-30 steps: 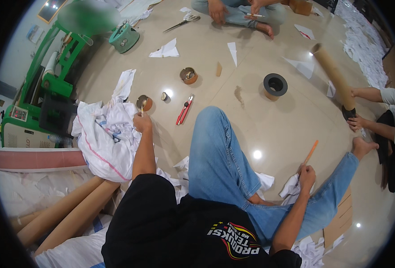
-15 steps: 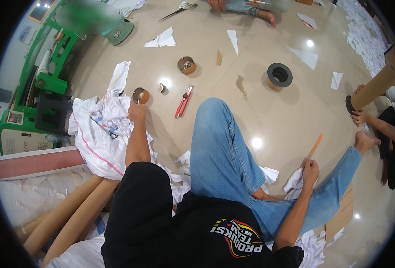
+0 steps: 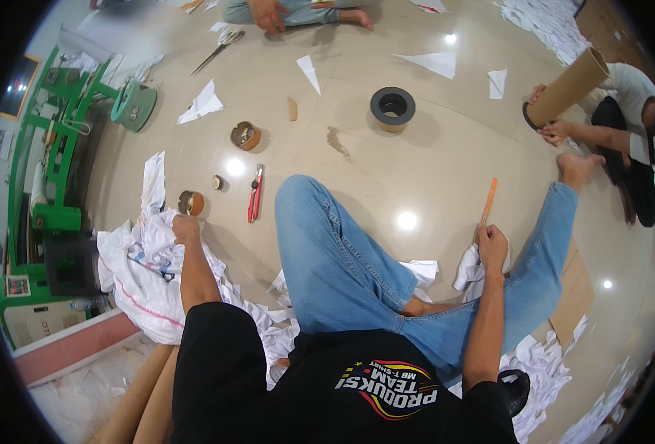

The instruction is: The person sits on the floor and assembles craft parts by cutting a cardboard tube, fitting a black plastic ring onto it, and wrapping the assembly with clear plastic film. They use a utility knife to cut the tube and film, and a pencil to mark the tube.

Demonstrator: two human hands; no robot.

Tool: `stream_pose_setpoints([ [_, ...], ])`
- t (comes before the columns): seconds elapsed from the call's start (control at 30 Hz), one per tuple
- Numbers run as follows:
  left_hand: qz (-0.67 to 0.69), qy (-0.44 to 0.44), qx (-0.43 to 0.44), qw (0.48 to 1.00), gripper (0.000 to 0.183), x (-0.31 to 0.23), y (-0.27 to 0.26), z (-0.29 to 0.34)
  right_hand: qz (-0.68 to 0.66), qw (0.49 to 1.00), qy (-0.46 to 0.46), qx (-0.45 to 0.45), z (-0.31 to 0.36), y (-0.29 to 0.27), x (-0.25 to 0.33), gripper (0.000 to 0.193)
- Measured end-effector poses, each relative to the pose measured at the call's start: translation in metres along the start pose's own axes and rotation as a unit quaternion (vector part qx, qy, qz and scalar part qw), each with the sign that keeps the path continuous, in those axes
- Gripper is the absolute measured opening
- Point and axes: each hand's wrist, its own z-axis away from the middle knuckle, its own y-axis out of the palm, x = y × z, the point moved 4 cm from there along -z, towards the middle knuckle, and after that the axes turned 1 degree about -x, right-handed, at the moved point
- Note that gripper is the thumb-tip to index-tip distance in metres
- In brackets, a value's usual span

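Observation:
My left hand (image 3: 186, 229) is closed at the near edge of a small brown round ashtray (image 3: 191, 203); its fingertips are hidden, so what they hold cannot be made out. White cloth scraps (image 3: 138, 251) are heaped beside that wrist. My right hand (image 3: 493, 246) grips one end of a thin, flat orange stick (image 3: 490, 200), which points away from me over the floor. Crumpled white cloth (image 3: 469, 270) lies just left of that hand, by my outstretched leg. A red utility knife (image 3: 255, 194) rests on the tiles, right of the ashtray.
A second ashtray (image 3: 245, 136), a black-rimmed brown ring (image 3: 392, 109) and scissors (image 3: 218, 52) lie farther off. One person sits at the far side; another, at right, holds a cardboard tube (image 3: 569, 87). A green machine (image 3: 53, 185) stands left.
My view has turned, so most of the scene sits farther left. My left hand stays by the ashtray, and my right keeps the orange stick. The far person's hand has shifted.

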Motion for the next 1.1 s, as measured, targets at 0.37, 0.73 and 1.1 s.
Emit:
stream_pose_setpoints([
  [0.37, 0.373, 0.236, -0.027, 0.897, 0.044, -0.182, 0.01, 0.07, 0.042, 0.999, -0.02, 0.003, -0.003, 0.002, 0.003, 0.047],
  [0.73, 0.378, 0.452, 0.155, 0.793, 0.037, -0.414, 0.041, 0.307, 0.048, 0.998, -0.034, 0.016, -0.007, -0.001, -0.005, 0.048],
  [1.1, 0.35, 0.48, 0.216, 0.775, 0.031, -0.44, 0.062, 0.329, 0.045, 0.998, 0.008, 0.039, -0.006, -0.006, -0.003, 0.05],
])
